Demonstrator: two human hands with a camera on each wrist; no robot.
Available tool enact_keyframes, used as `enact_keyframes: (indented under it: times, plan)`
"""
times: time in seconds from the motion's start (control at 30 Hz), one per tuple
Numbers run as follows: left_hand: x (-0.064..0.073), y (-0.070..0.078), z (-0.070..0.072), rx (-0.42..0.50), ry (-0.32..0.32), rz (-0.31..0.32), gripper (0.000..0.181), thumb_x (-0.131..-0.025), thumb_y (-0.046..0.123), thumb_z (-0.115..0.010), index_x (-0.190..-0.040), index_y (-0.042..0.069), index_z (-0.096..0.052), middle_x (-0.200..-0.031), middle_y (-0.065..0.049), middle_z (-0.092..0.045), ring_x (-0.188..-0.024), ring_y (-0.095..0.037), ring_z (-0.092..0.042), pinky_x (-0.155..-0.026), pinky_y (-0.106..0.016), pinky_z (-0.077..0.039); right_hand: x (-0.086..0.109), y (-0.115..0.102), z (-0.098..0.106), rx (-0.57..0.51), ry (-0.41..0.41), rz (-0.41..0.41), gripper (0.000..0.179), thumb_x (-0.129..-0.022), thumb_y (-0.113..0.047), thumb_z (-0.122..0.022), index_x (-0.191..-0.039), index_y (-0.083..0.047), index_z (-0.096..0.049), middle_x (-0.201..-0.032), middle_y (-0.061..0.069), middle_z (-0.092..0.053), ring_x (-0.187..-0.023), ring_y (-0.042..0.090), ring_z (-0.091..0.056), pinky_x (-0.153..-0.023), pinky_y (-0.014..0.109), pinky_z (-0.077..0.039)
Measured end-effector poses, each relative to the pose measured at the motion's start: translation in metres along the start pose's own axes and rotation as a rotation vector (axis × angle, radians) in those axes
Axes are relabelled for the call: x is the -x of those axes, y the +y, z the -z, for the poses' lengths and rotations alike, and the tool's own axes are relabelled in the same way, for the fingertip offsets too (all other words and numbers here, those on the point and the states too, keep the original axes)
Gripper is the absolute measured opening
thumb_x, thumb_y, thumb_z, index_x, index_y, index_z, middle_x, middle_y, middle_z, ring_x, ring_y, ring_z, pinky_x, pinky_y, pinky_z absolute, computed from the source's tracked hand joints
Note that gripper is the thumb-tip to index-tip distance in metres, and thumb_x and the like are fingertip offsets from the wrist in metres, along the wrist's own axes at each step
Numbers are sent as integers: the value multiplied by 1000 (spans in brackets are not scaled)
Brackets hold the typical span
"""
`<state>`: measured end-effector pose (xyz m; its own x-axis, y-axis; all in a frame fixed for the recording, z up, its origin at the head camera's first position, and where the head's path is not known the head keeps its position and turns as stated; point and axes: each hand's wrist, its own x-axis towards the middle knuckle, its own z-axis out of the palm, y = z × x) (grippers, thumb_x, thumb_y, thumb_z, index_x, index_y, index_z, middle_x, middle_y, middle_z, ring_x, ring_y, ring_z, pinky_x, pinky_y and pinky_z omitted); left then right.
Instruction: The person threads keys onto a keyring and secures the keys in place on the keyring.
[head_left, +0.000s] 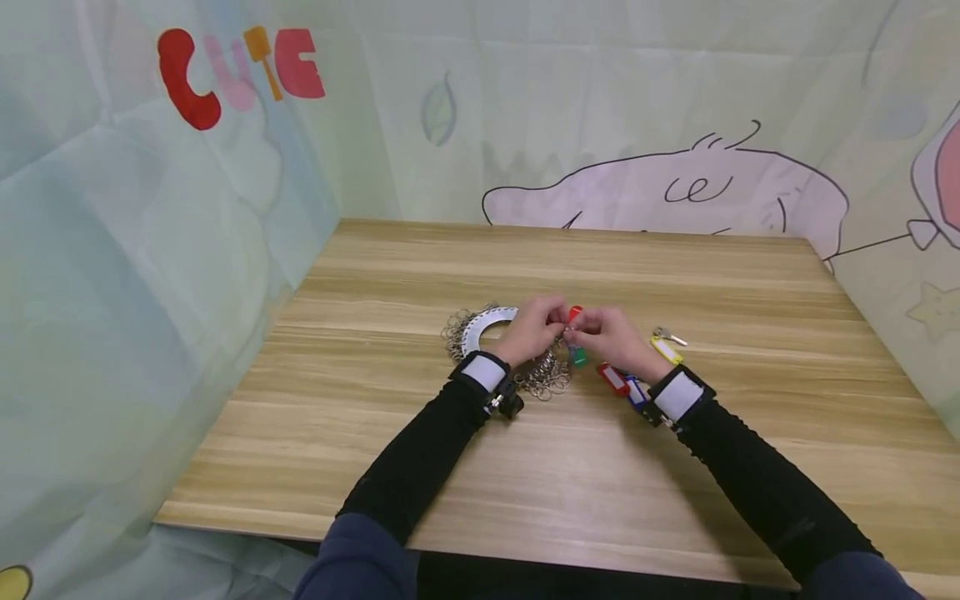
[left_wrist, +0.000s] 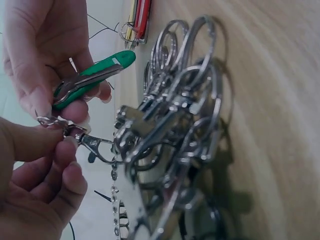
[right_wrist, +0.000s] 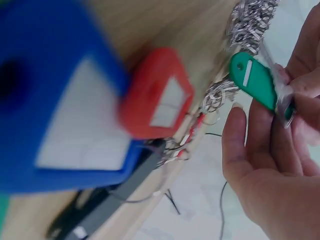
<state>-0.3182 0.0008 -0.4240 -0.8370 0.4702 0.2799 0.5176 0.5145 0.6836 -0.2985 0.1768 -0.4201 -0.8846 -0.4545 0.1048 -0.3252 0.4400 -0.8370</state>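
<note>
Both hands meet above the table near its middle. My left hand (head_left: 528, 332) pinches a small metal swivel clasp (left_wrist: 90, 142) between thumb and fingers. My right hand (head_left: 611, 337) holds a green key tag (right_wrist: 252, 82) with a silver key (left_wrist: 90, 82) lying along it. A small split ring (left_wrist: 46, 120) shows at the fingertips of both hands. Beneath the left hand lies a white curved plate (head_left: 471, 333) edged with many metal clasps and rings (left_wrist: 185, 100). How far the clasp and split ring are linked is hidden by the fingers.
A red tag (head_left: 575, 312) lies beyond the hands. Under the right wrist are another red tag (head_left: 613, 379) and a blue tag (head_left: 636, 392). A yellow tag (head_left: 666, 350) and a key (head_left: 675, 338) lie to the right. Printed cloth borders the wooden table (head_left: 360, 333).
</note>
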Motion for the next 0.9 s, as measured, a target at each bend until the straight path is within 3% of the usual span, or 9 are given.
enact_keyframes:
  times: [0.2,0.43,0.73,0.9]
  plan:
    - [2,1,2,24,9,53,14,-83,-10,-59,-83,3,-63,-76,-9,-64,-69,-13,-54,-61,-16,-41,-1,-5,-4,40,66,2,9,-89,-3,-65,-91,6,-63,-94,24,-72,-88,25,-71,-67,13,-50]
    - [3,4,3,-1,19,81,11,-82,-7,-62,-83,3,-65,-75,-9,-65,-68,-12,-54,-60,-15,-41,0,-5,-6,62,77,31,10,-87,-2,-67,-81,2,-60,-86,20,-72,-77,14,-66,-64,16,-49]
    - [3,6,3,-5,40,133,8,-82,-5,-64,-83,3,-65,-75,-9,-63,-67,-13,-53,-58,-15,-39,1,-5,-7,35,77,41,12,-87,-4,-68,-80,2,-60,-89,21,-72,-84,25,-70,-66,15,-50]
    - [3,5,3,-1,47,150,8,-81,-5,-64,-83,3,-64,-75,-9,-63,-67,-13,-53,-58,-16,-39,0,-7,-8,69,98,52,11,-86,-2,-68,-78,1,-61,-85,17,-72,-77,14,-67,-65,15,-50]
